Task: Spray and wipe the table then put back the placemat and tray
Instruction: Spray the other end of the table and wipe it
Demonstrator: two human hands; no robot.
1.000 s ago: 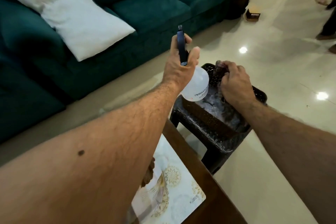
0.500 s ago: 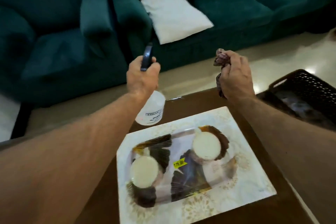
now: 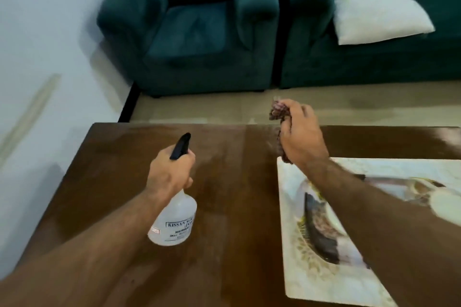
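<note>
Teal armchairs (image 3: 194,27) and a sofa with a white cushion (image 3: 374,5) are sitting beyond the brown wooden table (image 3: 237,207) you are leaning over. Your left hand (image 3: 169,174) is gripping the neck of the spray bottle (image 3: 174,219), fingers curled round under the dark trigger head, which is pointing away from you toward the far edge. The clear body is hanging below your fingers over the bare left half of the table; whether it is touching the wood, you cannot tell from here. Your right hand (image 3: 299,134) is clutching a bunched dark cloth (image 3: 278,117), which is sticking out past your fingertips and dangling beneath your palm.

The placemat (image 3: 324,281) is lying just below and to the right of your right fingers, with the tray (image 3: 321,232) resting on it, largely hidden under your forearm. The mat's long side seems to be running away to your right. Both are still occupying the right half, so that part probably cannot be wiped yet.

The open wood is lying directly ahead of your left fingers, so the bottle hand is the nearer one for spraying. Judging by this, you are only starting.
</note>
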